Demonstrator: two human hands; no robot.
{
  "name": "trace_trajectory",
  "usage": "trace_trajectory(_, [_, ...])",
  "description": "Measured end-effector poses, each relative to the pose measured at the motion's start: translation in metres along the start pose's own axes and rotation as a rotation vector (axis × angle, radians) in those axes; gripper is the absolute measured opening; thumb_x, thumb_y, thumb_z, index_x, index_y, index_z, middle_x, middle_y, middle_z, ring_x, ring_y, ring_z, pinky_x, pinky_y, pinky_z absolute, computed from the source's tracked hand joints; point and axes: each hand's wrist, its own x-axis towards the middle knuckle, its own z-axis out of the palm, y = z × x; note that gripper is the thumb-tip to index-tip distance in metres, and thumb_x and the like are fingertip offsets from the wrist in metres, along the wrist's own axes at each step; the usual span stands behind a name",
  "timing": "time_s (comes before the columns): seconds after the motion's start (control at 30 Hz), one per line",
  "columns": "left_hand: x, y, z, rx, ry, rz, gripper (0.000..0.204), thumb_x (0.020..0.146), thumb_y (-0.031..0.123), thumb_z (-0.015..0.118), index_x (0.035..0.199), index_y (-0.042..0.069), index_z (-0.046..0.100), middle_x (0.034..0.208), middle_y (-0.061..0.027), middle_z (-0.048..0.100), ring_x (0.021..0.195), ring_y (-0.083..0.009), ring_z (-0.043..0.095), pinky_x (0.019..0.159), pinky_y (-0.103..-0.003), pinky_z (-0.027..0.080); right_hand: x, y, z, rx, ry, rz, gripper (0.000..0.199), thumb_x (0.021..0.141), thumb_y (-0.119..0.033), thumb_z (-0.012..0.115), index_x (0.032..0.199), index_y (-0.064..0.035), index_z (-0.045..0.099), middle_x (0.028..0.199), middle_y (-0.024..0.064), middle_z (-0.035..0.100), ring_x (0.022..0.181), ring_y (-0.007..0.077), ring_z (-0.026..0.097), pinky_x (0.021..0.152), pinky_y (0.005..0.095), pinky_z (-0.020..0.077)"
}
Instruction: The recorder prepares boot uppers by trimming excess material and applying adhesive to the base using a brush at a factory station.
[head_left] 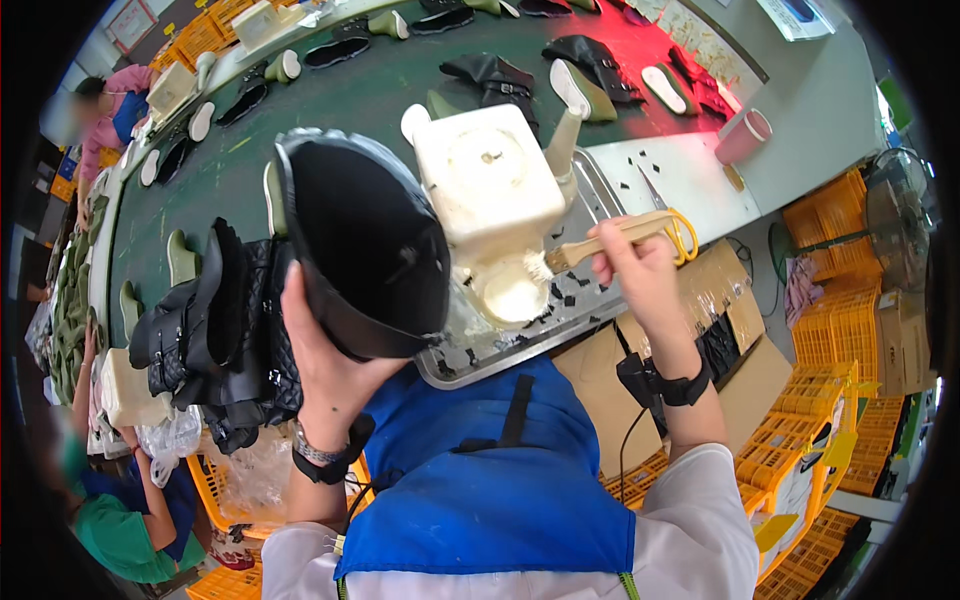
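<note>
My left hand [325, 350] holds a black shoe upper [365, 240] up in front of me, its bottom face turned toward me. My right hand [640, 270] grips a wooden-handled brush [600, 240] whose white bristles dip at the white glue in the open pot [510, 290]. A square white glue-crusted container [490, 180] stands just behind the pot, on a metal tray [600, 190]. Yellow-handled scissors [682, 232] lie by my right fingers.
Black boots [215, 330] are piled at my left on the green conveyor table [350, 95], which carries more boots and soles further back. A pink cup [743, 135] stands on the grey bench. Orange crates [840, 330] stack at right. Other workers sit at left.
</note>
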Motion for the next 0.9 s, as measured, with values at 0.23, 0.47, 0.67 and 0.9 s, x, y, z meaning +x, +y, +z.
trace_trajectory(0.23, [0.014,0.008,0.008,-0.048,0.017,-0.118,0.104,0.052,0.013,0.076,0.134,0.001,0.014,0.127,-0.0198,0.033,0.118,-0.0322,0.035,0.098,-0.038,0.029,-0.008,0.056,0.020,-0.534,-0.122,-0.234,0.019,0.082,-0.015,0.058,0.081,0.0040,0.061,0.057,0.0092,0.058,0.048,0.0119,0.054,0.045,0.0250,0.0418])
trace_trajectory(0.47, [0.015,0.002,0.020,0.142,0.071,0.025,0.096,0.053,0.008,0.075,0.132,0.000,0.021,0.125,-0.0204,0.034,0.116,-0.0365,0.034,0.098,-0.041,0.027,-0.016,0.044,0.015,-0.658,-0.181,-0.286,0.018,0.080,-0.016,0.058,0.081,0.0012,0.062,0.059,0.0154,0.057,0.047,0.0231,0.056,0.046,0.0288,0.0421])
trace_trajectory(0.67, [0.014,0.002,0.021,0.187,0.130,0.025,0.091,0.054,0.005,0.072,0.132,0.000,0.023,0.126,-0.0201,0.035,0.118,-0.0363,0.034,0.099,-0.040,0.026,-0.006,0.039,0.002,-0.690,-0.225,-0.258,0.019,0.081,-0.017,0.057,0.082,0.0017,0.062,0.056,0.0108,0.056,0.047,0.0151,0.055,0.045,0.0268,0.0412])
trace_trajectory(0.9, [0.002,-0.004,0.022,0.150,0.046,0.079,0.099,0.047,0.007,0.075,0.131,-0.002,0.023,0.126,-0.0215,0.034,0.119,-0.0393,0.031,0.101,-0.044,0.024,0.010,0.005,0.007,0.173,-0.016,0.081,0.020,0.086,-0.022,0.055,0.085,-0.0023,0.059,0.059,-0.0003,0.053,0.048,0.0051,0.046,0.043,0.0177,0.0366])
